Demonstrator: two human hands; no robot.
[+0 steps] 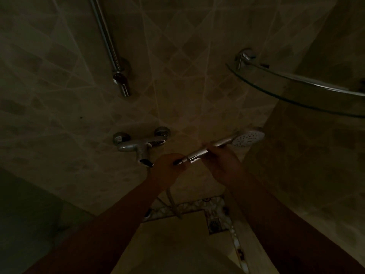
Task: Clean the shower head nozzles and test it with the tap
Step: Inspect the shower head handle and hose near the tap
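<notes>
A chrome shower head [248, 138] with a round white nozzle face points up and to the right, in front of the tiled wall. My right hand [221, 161] grips its handle in the middle. My left hand [167, 168] curls round the lower end of the handle, where the hose [172, 202] joins it. The hose hangs down below my left hand. The chrome tap [141, 146] is fixed to the wall just left of my left hand, apart from it. The scene is dim.
A chrome slide rail [110, 46] runs down the wall above the tap. A curved glass corner shelf [296, 89] juts out at the upper right. Patterned floor tiles [215, 216] show between my forearms.
</notes>
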